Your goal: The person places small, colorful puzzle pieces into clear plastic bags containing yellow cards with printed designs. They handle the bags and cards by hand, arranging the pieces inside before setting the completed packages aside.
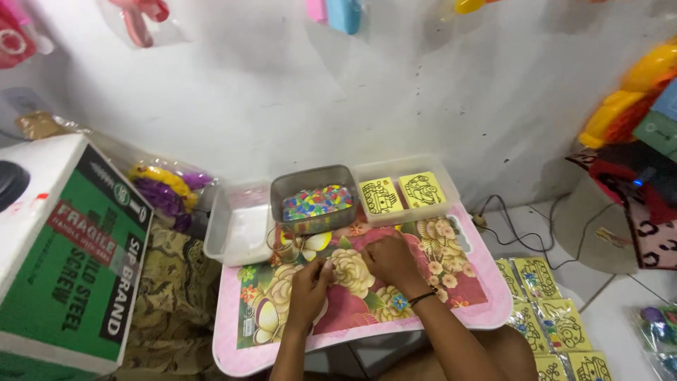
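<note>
Two hands worked together on a small pink table [486,303]: left hand [308,282] and right hand [390,259] pinched something too small to identify; bead container [315,200] remained nearly full, just beyond.

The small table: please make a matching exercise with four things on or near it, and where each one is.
Things:
1. grey tub of coloured beads
2. clear tray with yellow cards
3. green and white box
4. bagged yellow cards

Places:
A. floor, right of the table
B. far edge, middle
C. left of the table
D. far edge, right

Pairs: 1-B, 2-D, 3-C, 4-A
</note>
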